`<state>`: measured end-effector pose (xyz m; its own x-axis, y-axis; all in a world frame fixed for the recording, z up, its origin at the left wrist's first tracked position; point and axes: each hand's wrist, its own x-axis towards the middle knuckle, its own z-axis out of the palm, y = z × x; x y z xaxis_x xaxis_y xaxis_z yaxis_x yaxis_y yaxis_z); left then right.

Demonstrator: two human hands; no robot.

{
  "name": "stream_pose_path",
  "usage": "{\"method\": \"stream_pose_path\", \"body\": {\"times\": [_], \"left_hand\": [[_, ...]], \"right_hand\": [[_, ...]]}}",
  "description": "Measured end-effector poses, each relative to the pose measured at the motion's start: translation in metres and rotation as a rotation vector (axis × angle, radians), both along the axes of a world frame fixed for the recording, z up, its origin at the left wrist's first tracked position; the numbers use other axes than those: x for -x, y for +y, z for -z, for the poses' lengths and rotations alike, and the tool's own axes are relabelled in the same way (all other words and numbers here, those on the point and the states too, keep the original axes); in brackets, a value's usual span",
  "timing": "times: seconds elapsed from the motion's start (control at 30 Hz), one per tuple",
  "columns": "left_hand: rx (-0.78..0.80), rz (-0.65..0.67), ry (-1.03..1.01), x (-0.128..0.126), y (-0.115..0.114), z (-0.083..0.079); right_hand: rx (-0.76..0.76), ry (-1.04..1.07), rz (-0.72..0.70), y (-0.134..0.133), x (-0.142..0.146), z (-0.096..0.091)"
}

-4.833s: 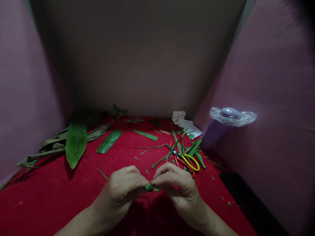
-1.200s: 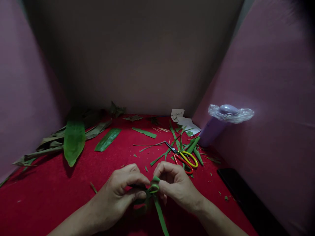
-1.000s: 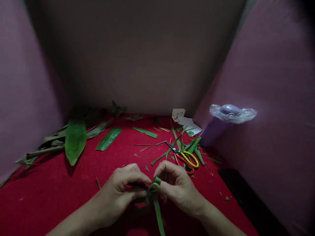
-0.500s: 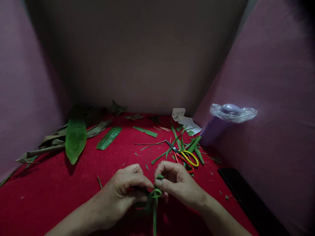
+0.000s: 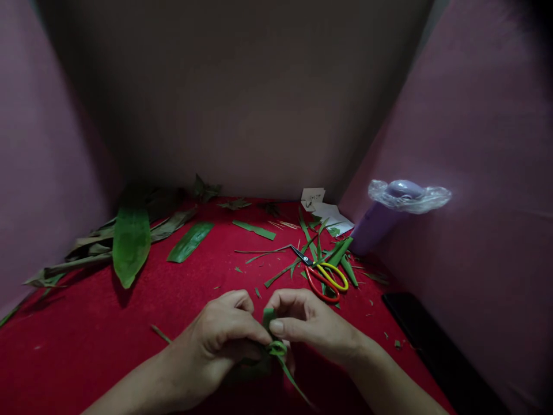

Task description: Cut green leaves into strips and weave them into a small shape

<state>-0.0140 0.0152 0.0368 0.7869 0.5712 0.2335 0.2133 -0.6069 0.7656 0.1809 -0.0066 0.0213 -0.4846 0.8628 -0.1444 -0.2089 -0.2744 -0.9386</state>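
Observation:
Over the red cloth [image 5: 86, 340], my left hand [image 5: 220, 340] and my right hand [image 5: 311, 328] meet at the near middle. Both pinch a narrow green leaf strip [image 5: 276, 347] that is curled into a small loop between the fingertips. One end of the strip sticks up by my right thumb. Its loose tail hangs down and to the right, under my right hand. Fingers of both hands are closed on the strip.
Scissors [image 5: 324, 276] with red and yellow handles lie among cut green strips right of centre. A broad green leaf [image 5: 131, 242] and dry leaves sit at the left. A lilac plastic-topped container [image 5: 389, 207], white paper [image 5: 322, 210] and a black flat object [image 5: 427, 346] are at right.
The loop has sunk lower between my fingers and my right thumb now presses over it. The strip's tail has swung from straight down to down-right.

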Motion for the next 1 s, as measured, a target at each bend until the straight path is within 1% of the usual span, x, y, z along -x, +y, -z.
{"method": "stream_pose_path", "body": {"times": [0.1,0.2,0.33,0.43,0.57,0.67,0.77,0.83,0.9,1.0], "left_hand": [[0.069,-0.025,-0.042,0.000,0.000,-0.001],[0.105,-0.023,-0.069,0.001,0.000,0.000],[0.088,-0.012,-0.085,0.000,0.001,-0.001],[0.099,-0.004,-0.080,0.000,0.002,-0.002],[0.135,-0.018,-0.059,0.001,0.000,-0.002],[0.140,-0.018,-0.059,0.002,-0.001,-0.001],[0.083,-0.015,-0.035,0.002,-0.001,-0.001],[0.022,-0.017,-0.007,0.002,-0.001,-0.001],[-0.030,-0.016,0.021,0.003,0.000,0.000],[-0.124,-0.026,0.083,0.002,0.000,0.002]], "right_hand": [[-0.024,0.028,0.003,-0.001,0.000,-0.001],[-0.059,-0.001,0.016,-0.002,0.002,-0.001],[-0.186,-0.072,0.022,-0.005,0.004,-0.001],[-0.276,-0.143,0.034,-0.007,0.004,-0.002],[-0.314,-0.243,0.084,-0.007,0.001,-0.007],[-0.423,-0.357,0.145,-0.007,-0.001,-0.011],[-0.548,-0.491,0.195,-0.008,-0.001,-0.014],[-0.582,-0.560,0.220,-0.008,0.000,-0.015],[-0.576,-0.606,0.242,-0.009,0.001,-0.015],[-0.489,-0.602,0.211,-0.009,0.002,-0.013]]}}
